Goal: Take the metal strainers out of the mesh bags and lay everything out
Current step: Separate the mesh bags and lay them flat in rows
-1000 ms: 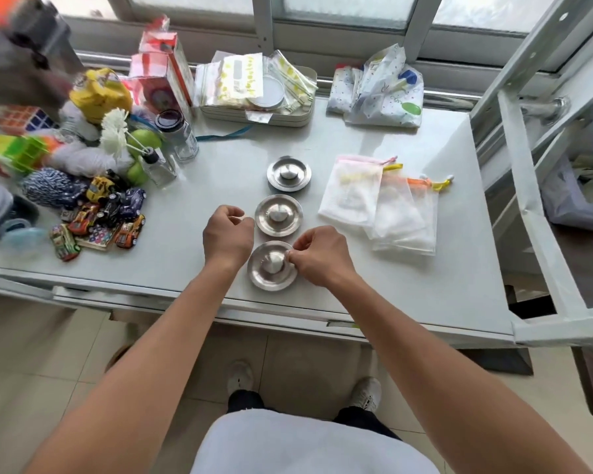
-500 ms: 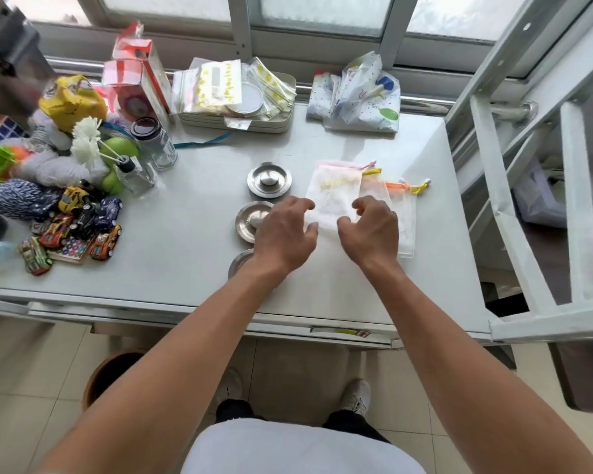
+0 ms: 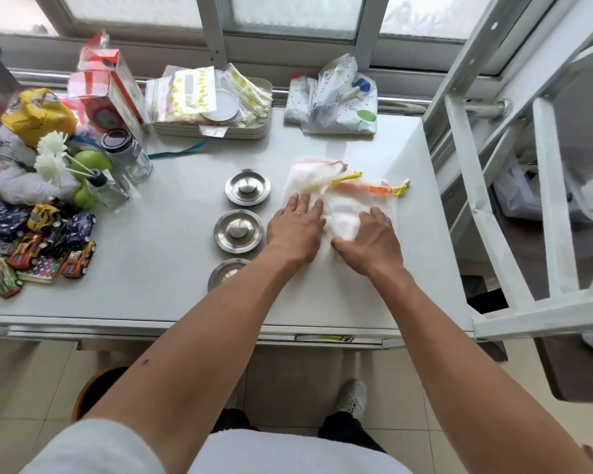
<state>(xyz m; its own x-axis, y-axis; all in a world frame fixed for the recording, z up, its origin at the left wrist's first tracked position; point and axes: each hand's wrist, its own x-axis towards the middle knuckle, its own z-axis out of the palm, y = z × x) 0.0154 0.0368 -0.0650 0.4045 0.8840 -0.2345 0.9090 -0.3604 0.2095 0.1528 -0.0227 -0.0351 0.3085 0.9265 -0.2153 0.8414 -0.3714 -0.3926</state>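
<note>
left hand (image 3: 297,225): flat, palm down, fingers spread, pressing on the left side of the mesh bags (image 3: 343,206); gripping nothing
right hand (image 3: 370,239): flat and open too, palm down on the near-right part of the same pile; thumb points toward the left hand, gripping nothing
mesh bags: overlapping white translucent pile on the table (image 3: 158,268), right of centre; look empty and flattened; exact count can't tell
drawstrings: pink cord at the far bag's top edge, yellow cord (image 3: 348,177) and orange cord (image 3: 379,189) trailing right, with white toggle ends
far strainer (image 3: 248,187): metal disc, domed centre, on the table just left of the bags
middle strainer (image 3: 239,230): same type, just beside the left hand's thumb side, apart from the far one
near strainer (image 3: 225,273): closest to the table edge, partly hidden under the left forearm
layout: three strainers in a rough column, near to far, all out of the bags
toy cars (image 3: 45,241): cluster at the left end of the table, well apart from the strainers
glass jar (image 3: 127,153): dark lid, upright, far-left
tray (image 3: 213,128): at the far edge by the window, holds plastic packets
</note>
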